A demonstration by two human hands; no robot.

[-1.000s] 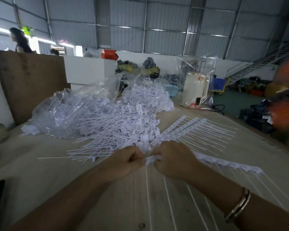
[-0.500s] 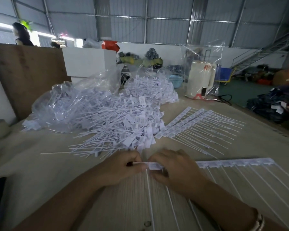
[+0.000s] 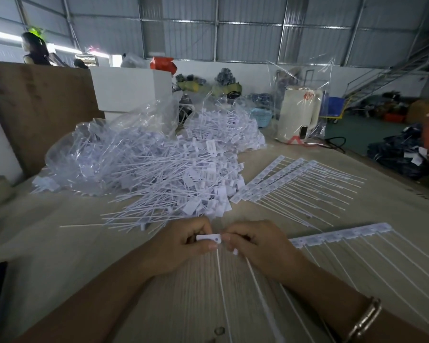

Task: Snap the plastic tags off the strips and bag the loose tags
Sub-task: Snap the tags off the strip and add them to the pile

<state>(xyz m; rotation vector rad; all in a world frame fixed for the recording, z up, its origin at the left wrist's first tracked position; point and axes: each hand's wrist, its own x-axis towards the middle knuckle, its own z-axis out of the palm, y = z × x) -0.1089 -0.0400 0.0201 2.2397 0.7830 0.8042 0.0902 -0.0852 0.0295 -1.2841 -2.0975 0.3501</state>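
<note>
- Head view, lower centre: left hand (image 3: pixel 183 246) pinching end tag (image 3: pixel 208 237), flat white rectangle with small punched hole.
- Right hand (image 3: pixel 258 246) pinching strip (image 3: pixel 339 235) right beside that tag, fingers curled over the next piece; strip runs off toward right edge of frame.
- Thin white tails hanging from strip down toward bottom of frame, lying across counter (image 3: pixel 60 243).
- Step in hand, by judgement: snapping end tag off. Best done with both pinches close to the joint, a short bend or twist at the seam, no pulling on the tail.
- Risk, by judgement: grip too far out likely to flex the strip instead of breaking it.
- Loose tags (image 3: pixel 196 191) piled centre frame, tails crossing every way; thin, stiff-looking, matte white plastic.
- Clear bag (image 3: pixel 97 149) upper left of pile, crinkly and glossy film, part-filled with tags; mouth not clear.
- Spare strips (image 3: pixel 278 179) fanned right of pile, comb-shaped, tags side by side.
- Counter surface pale, faint wood-like grain.
- Metal bangle (image 3: pixel 364 320) on right wrist, lower right.
- Bagging not yet done for the loose pile.
</note>
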